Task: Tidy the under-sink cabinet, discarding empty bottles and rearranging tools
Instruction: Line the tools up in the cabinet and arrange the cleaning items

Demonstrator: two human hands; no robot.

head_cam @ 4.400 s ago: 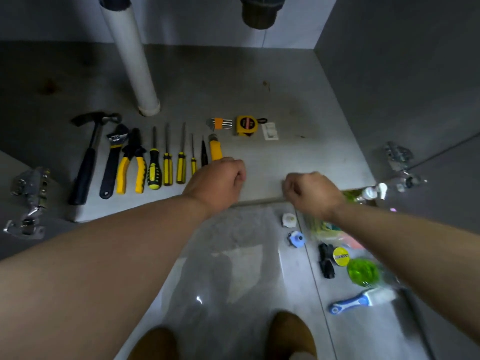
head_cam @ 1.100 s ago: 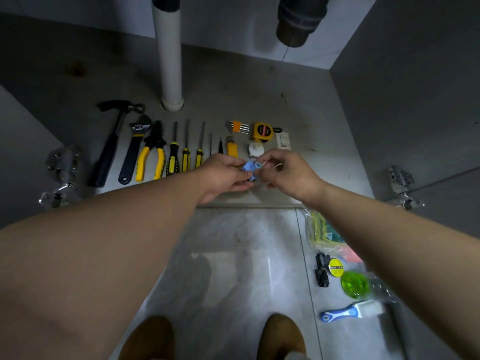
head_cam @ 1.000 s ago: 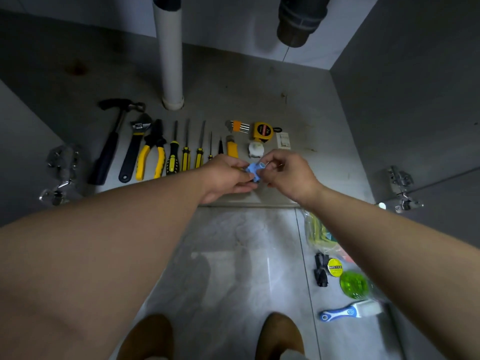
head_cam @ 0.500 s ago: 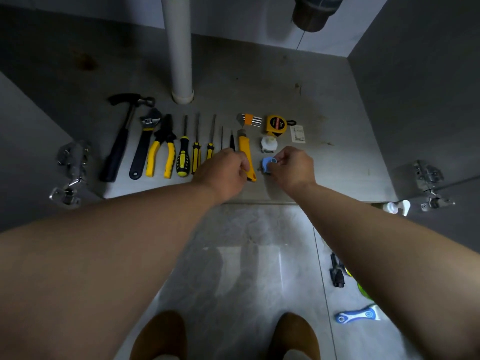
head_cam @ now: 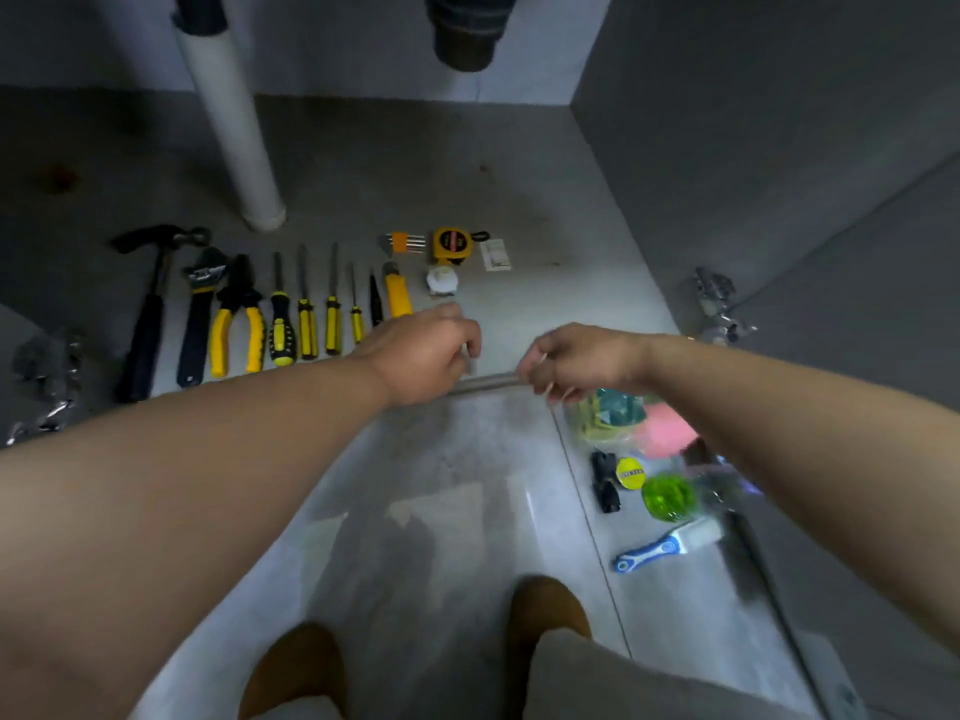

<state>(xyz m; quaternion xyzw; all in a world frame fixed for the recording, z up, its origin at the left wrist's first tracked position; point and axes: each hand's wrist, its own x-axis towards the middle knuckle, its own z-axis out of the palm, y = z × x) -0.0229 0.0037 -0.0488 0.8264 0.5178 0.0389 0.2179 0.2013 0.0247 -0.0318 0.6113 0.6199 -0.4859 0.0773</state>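
Along smooth cabinet floor [head_cam: 519, 200] — slim steel-shafted screwdrivers [head_cam: 306, 324]

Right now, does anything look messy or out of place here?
Yes. The tools lie in a neat row inside the cabinet, but a jumble sits on the floor outside it: a clear bag, a bright green item and a blue-handled brush, lying at odd angles.

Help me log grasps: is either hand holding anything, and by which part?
Cannot be told: the left hand and right hand are both curled, but nothing shows inside either.
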